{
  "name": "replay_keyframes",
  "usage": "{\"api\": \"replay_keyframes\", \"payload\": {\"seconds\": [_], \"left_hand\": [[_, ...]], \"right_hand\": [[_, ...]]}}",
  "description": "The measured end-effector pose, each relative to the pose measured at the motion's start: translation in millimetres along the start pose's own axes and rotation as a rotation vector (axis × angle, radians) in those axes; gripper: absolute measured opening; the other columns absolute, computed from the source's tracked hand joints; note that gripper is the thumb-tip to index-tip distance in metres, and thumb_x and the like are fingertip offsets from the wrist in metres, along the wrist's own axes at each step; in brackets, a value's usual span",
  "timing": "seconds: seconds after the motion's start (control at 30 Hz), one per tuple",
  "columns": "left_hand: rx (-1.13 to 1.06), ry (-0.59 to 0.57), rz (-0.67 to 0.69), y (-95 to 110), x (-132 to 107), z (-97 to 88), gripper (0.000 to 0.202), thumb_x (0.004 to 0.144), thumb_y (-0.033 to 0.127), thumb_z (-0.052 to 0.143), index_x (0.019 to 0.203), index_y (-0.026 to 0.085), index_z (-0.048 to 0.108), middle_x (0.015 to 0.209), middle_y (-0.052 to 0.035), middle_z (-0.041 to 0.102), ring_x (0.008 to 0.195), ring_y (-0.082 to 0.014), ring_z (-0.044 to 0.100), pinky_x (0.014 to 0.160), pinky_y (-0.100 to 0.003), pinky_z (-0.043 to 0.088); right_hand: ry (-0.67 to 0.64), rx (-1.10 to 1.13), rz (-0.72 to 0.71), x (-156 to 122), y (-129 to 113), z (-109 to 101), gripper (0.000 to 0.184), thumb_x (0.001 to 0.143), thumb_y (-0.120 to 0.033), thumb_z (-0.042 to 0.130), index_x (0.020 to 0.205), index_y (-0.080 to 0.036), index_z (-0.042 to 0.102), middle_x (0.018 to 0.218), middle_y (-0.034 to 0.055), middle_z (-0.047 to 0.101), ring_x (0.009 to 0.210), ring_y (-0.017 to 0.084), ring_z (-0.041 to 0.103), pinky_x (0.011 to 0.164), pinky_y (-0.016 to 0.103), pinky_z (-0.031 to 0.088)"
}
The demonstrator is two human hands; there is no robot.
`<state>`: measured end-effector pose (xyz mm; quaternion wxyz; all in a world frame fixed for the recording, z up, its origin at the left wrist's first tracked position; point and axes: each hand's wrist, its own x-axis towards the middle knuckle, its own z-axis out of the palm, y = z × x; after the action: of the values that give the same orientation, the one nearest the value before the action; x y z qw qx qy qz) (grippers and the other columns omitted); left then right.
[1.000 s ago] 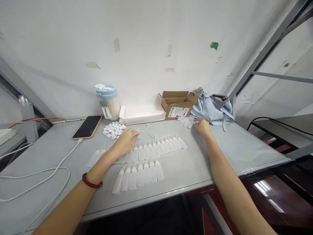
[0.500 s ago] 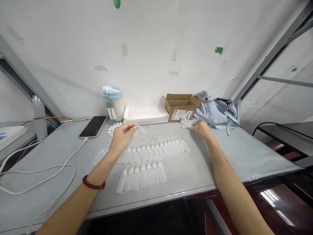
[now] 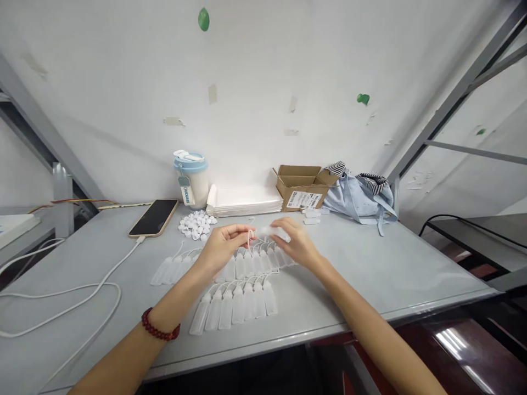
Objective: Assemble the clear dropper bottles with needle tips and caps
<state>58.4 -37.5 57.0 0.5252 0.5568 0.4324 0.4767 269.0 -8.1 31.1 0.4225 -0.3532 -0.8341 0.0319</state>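
Note:
My left hand (image 3: 228, 244) pinches a thin white cord loop (image 3: 249, 237) between thumb and fingertips. Close beside it, my right hand (image 3: 294, 241) grips a small translucent plastic bottle (image 3: 269, 232), partly covered by the fingers. Below both hands lie rows of similar bottles with white cords at their tops: a front row (image 3: 236, 307), a middle row (image 3: 247, 264) and a group at the left (image 3: 171, 270). A heap of small white caps (image 3: 195, 224) lies behind my left hand. A few loose bottles (image 3: 312, 216) rest in front of the cardboard box.
Along the wall stand a blue-lidded cup (image 3: 193, 178), a stack of white sheets (image 3: 247, 202), an open cardboard box (image 3: 303, 189) and a light blue cloth bag (image 3: 360, 198). At the left, a phone (image 3: 154, 218) is plugged into a white cable (image 3: 117, 269).
My right hand has come back from beside the cardboard box to the middle, bringing a bottle. My left hand has moved slightly right and down with the cord, uncovering the cap heap.

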Motion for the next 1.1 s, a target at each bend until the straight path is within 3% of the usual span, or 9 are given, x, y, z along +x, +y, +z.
{"api": "replay_keyframes", "payload": {"seconds": [0.1, 0.4, 0.6, 0.97, 1.1], "left_hand": [[-0.022, -0.044, 0.002, 4, -4, 4.8, 0.025, 0.070, 0.033, 0.070, 0.088, 0.016, 0.070, 0.077, -0.0049, 0.071, 0.063, -0.0140, 0.060, 0.069, -0.031, 0.051], [-0.090, -0.050, 0.038, 3, -6, 8.9, 0.023, 0.073, 0.030, 0.070, 0.078, 0.020, 0.050, 0.058, 0.0045, 0.062, 0.058, -0.0121, 0.058, 0.063, -0.027, 0.046], [-0.016, -0.010, 0.097, 3, -8, 11.2, 0.016, 0.076, 0.031, 0.066, 0.081, 0.017, 0.061, 0.067, 0.0011, 0.063, 0.058, -0.0111, 0.055, 0.062, -0.026, 0.047], [0.122, 0.051, 0.182, 4, -11, 12.1, 0.019, 0.078, 0.034, 0.066, 0.086, 0.016, 0.069, 0.063, 0.0017, 0.061, 0.058, -0.0111, 0.055, 0.058, -0.023, 0.046], [0.186, 0.053, 0.251, -1, -10, 10.4, 0.021, 0.079, 0.035, 0.065, 0.088, 0.017, 0.072, 0.074, -0.0015, 0.066, 0.065, -0.0135, 0.058, 0.061, -0.024, 0.047]], "right_hand": [[0.032, -0.009, -0.105, -2, -17, 6, 0.018, 0.088, -0.019, 0.052, 0.105, -0.023, 0.058, 0.096, 0.0097, 0.065, 0.091, 0.024, 0.061, 0.077, 0.039, 0.052], [0.045, 0.004, -0.125, -4, -22, 6, 0.023, 0.090, -0.019, 0.052, 0.112, -0.025, 0.056, 0.095, 0.0085, 0.063, 0.089, 0.023, 0.061, 0.075, 0.038, 0.053], [0.055, 0.010, -0.138, -5, -26, 6, 0.026, 0.089, -0.018, 0.053, 0.115, -0.024, 0.056, 0.095, 0.0093, 0.064, 0.088, 0.023, 0.061, 0.074, 0.037, 0.054], [0.059, 0.047, -0.135, -6, -30, 4, 0.023, 0.089, -0.020, 0.055, 0.111, -0.023, 0.057, 0.090, 0.0082, 0.065, 0.083, 0.021, 0.061, 0.072, 0.035, 0.053], [0.061, 0.080, -0.110, -6, -32, 3, 0.020, 0.087, -0.021, 0.058, 0.107, -0.020, 0.059, 0.085, 0.0076, 0.065, 0.079, 0.019, 0.061, 0.069, 0.032, 0.052]]}}
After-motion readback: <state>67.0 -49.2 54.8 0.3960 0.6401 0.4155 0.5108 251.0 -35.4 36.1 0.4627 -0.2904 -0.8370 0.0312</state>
